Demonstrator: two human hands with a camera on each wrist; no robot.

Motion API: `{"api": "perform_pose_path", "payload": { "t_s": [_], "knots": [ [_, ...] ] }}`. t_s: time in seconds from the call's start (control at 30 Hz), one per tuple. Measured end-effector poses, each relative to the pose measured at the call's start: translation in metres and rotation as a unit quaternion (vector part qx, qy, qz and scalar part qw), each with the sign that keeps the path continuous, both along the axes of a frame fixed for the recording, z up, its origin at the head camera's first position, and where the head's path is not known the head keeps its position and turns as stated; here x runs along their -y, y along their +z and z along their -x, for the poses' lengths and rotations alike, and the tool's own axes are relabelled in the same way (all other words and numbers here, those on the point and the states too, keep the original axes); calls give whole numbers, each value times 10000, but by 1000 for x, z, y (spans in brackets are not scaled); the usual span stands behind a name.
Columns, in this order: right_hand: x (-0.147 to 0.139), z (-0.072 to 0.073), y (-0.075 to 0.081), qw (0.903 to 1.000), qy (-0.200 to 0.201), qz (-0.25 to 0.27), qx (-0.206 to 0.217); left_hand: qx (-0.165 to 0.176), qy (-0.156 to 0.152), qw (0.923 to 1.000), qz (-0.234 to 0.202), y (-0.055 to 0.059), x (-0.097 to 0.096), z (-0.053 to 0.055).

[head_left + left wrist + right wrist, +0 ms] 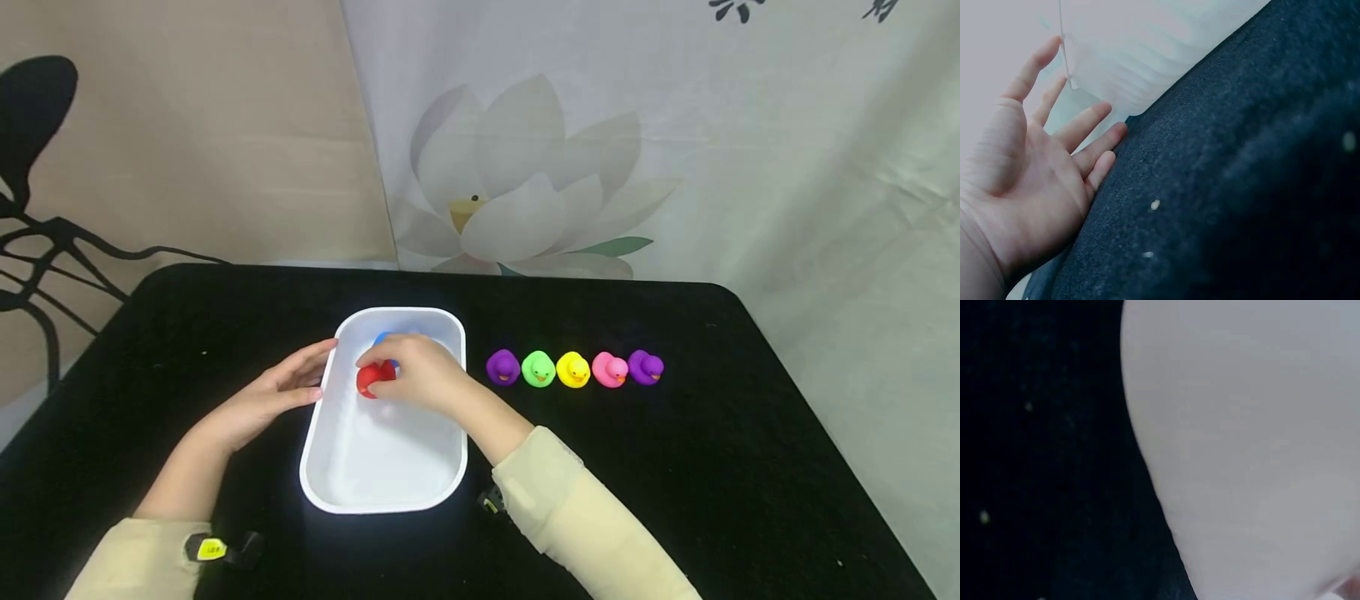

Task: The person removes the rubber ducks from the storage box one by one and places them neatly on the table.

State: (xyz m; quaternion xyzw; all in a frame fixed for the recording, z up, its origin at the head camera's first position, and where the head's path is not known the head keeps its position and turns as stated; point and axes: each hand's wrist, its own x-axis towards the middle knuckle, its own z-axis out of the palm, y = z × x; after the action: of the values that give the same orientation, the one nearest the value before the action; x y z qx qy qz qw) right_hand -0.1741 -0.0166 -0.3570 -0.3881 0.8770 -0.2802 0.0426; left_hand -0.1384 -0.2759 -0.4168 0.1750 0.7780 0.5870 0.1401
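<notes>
A white tray [383,492] lies lengthwise on the black tabletop. Over its far half my right hand [423,375] pinches a red rubber duck [369,377] between thumb and fingers. Just behind it a blue thing [382,337] peeks out, mostly hidden by the hand. My left hand [262,404] is at the tray's left side, its fingertips and thumb at the rim. The left wrist view shows this hand's fingers spread and extended along the tray's outer wall [1166,50]. A pale surface fills most of the right wrist view, with the right hand barely showing at the lower corner.
To the right of the tray several rubber ducks stand in a row: purple [502,367], green [537,369], yellow [573,370], pink [610,370] and another purple duck [646,367]. A printed curtain [750,167] hangs behind the table.
</notes>
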Motion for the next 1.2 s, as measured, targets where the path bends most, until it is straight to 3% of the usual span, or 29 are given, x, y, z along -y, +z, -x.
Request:
{"api": "perform_pose_path", "payload": {
  "t_s": [0.3, 0.7, 1.2],
  "knots": [
    [-8, -7, 6, 9971, 31, 668, 360, 16, -20, 10000, -7, 1, -1, 0],
    [-24, -16, 17, 9845, -57, 1497, 909, 20, 23, 10000, 25, 2, -1, 0],
    [-53, -26, 24, 9798, -83, 1857, 734, 17, 26, 10000, -39, 1, -1, 0]
  ]
}}
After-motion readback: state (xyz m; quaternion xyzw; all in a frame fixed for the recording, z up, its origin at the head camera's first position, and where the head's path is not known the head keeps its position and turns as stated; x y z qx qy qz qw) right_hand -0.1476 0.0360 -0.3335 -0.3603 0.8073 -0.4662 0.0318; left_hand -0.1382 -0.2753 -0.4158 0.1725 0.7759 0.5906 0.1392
